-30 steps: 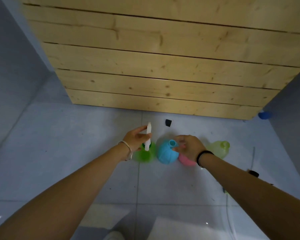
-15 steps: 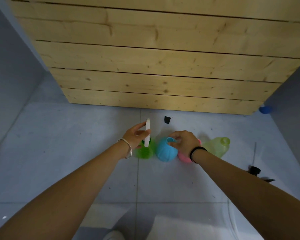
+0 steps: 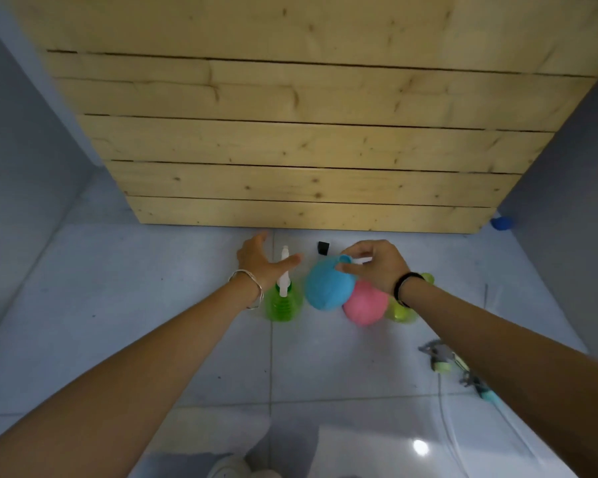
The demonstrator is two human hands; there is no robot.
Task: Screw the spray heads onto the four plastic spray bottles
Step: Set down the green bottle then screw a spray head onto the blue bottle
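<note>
Four bottles stand in a row on the floor. The green bottle (image 3: 283, 307) carries a white spray head (image 3: 283, 276) on its neck. My left hand (image 3: 259, 262) hovers just behind it with fingers spread and the thumb by the head, holding nothing. The blue bottle (image 3: 328, 288) has an open neck, which my right hand (image 3: 373, 267) pinches between thumb and fingers. The pink bottle (image 3: 365, 305) sits under my right wrist. The yellow-green bottle (image 3: 403, 312) is mostly hidden behind that wrist.
Loose spray heads with tubes (image 3: 441, 360) lie on the tiles to the right, another one (image 3: 480, 384) nearer me. A small black piece (image 3: 322, 248) lies behind the bottles. A wooden plank wall (image 3: 308, 150) rises straight ahead. A blue object (image 3: 502, 223) sits at its right corner.
My left hand has let go of the white spray head and opened. My right hand keeps its hold at the blue bottle's neck.
</note>
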